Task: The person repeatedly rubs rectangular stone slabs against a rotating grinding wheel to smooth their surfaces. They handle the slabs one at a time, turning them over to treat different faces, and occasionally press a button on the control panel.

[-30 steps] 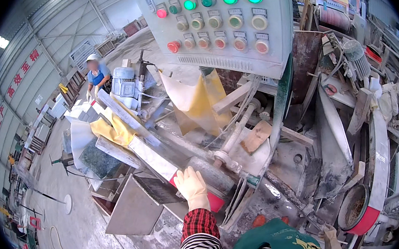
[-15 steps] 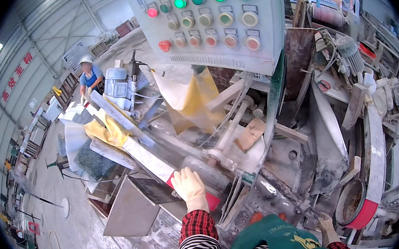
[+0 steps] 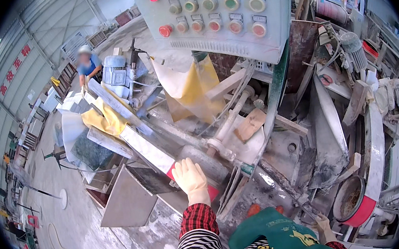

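Long pale stone strip (image 3: 136, 143) runs up-left away from the body on the machine bed (image 3: 281, 157), its red near end under the gloved left hand (image 3: 190, 179). Left fingers (image 3: 184, 167) flat, pressing on it, pointing along its axis; right hand (image 3: 323, 225) low right, well apart, fingers unclear

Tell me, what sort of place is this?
Probably a stone-cutting workshop in a large industrial hall. A dust-caked machine stands under a control panel of coloured buttons, cut stone slabs lie stacked beside it, and the gloved left hand rests on a long stone strip.
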A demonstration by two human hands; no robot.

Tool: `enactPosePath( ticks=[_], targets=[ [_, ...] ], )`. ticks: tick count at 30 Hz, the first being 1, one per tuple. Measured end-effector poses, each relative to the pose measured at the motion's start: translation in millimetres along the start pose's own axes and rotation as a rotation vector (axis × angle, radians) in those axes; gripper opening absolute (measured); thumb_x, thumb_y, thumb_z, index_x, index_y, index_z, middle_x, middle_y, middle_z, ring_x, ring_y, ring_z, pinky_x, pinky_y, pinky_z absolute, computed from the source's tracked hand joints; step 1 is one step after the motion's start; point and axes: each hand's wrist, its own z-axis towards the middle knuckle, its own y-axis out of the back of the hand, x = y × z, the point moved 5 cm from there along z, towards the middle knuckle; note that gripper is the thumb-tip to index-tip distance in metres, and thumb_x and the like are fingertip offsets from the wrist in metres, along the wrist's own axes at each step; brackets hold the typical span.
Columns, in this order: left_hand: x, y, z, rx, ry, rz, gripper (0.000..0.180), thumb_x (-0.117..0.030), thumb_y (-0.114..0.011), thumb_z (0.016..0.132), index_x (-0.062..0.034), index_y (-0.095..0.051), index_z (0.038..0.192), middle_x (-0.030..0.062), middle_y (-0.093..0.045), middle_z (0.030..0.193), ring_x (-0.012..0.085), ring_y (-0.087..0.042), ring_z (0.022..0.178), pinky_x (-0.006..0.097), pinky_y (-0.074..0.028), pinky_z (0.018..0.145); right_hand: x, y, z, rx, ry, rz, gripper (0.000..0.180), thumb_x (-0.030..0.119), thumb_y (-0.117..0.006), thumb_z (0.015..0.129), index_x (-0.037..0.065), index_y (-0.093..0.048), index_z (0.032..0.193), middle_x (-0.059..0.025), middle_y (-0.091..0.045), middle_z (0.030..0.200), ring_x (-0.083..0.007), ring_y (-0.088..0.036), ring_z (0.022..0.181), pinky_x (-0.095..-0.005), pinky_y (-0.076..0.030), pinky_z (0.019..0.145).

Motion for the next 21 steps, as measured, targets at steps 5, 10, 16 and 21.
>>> enactPosePath(
  ticks=[5, 10, 16, 21],
  targets=[
    [2.7, -7.0, -4.8, 0.064, 0.036, -0.014, 0.033, -0.024, -0.063, 0.087, -0.0018, -0.062, 0.111, 0.0142, -0.064, 0.112, 0.0371, -0.053, 0.117, 0.052, -0.037, 0.103, -2.9, 0.9, 15.5, 0.004, 0.061, 0.057, 0.055, 0.002, -0.056, 0.093, 0.004, -0.042, 0.147, -0.0255, -0.071, 0.090, -0.0340, -0.072, 0.068, -0.0460, -0.061, 0.059],
    [-0.4, -12.3, -12.3, 0.053, 0.043, 0.013, 0.040, -0.024, -0.062, 0.088, -0.0003, -0.061, 0.121, 0.0150, -0.064, 0.120, 0.0384, -0.051, 0.123, 0.054, -0.034, 0.107, 20.2, -18.0, 2.7, 0.064, 0.023, 0.040, 0.053, 0.007, -0.058, 0.096, 0.007, -0.043, 0.146, -0.0239, -0.071, 0.091, -0.0333, -0.072, 0.068, -0.0451, -0.061, 0.060],
    [-5.7, -9.6, -15.8, 0.121, 0.069, -0.010, 0.041, -0.023, -0.061, 0.090, 0.0003, -0.060, 0.124, 0.0159, -0.063, 0.127, 0.0392, -0.050, 0.127, 0.054, -0.032, 0.111, 24.8, -17.8, -2.0, 0.052, 0.050, -0.028, 0.053, 0.007, -0.055, 0.096, 0.002, -0.041, 0.147, -0.0268, -0.070, 0.089, -0.0337, -0.072, 0.068, -0.0453, -0.062, 0.060],
    [-6.1, -12.7, -20.7, 0.100, 0.058, 0.000, 0.043, -0.023, -0.061, 0.090, 0.0010, -0.060, 0.126, 0.0170, -0.063, 0.129, 0.0406, -0.051, 0.127, 0.056, -0.032, 0.111, 23.2, -20.2, -9.0, 0.048, 0.027, -0.044, 0.054, 0.006, -0.054, 0.097, 0.003, -0.039, 0.149, -0.0270, -0.071, 0.090, -0.0338, -0.072, 0.068, -0.0451, -0.062, 0.060]
  ],
)
